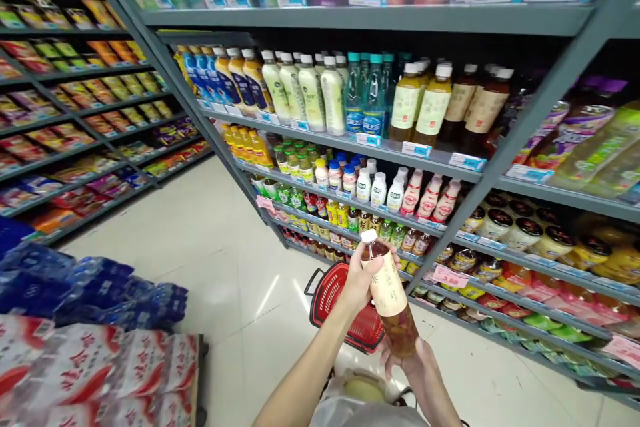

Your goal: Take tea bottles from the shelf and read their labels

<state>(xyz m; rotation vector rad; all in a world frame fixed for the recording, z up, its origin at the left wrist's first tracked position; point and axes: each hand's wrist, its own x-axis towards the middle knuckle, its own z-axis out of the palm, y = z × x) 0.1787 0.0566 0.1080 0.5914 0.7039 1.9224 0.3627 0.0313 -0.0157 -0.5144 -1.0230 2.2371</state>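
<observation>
A bottle of brown tea (387,290) with a cream label and a white cap is held tilted in front of me. My left hand (359,277) is wrapped round its upper part, below the cap. Lower down, my right hand (413,363) grips the bottle near its base. Beneath the bottle, a red shopping basket (330,300) with a black handle rests on the floor, partly hidden by my arm and hands.
Ahead is a shelf rack (440,163) with several rows of drink bottles, including similar tea bottles (487,103). Shrink-wrapped packs (145,360) and blue water bottles (95,290) are stacked at lower left. Another rack (65,80) of snack packets stands beyond the pale floor (225,233).
</observation>
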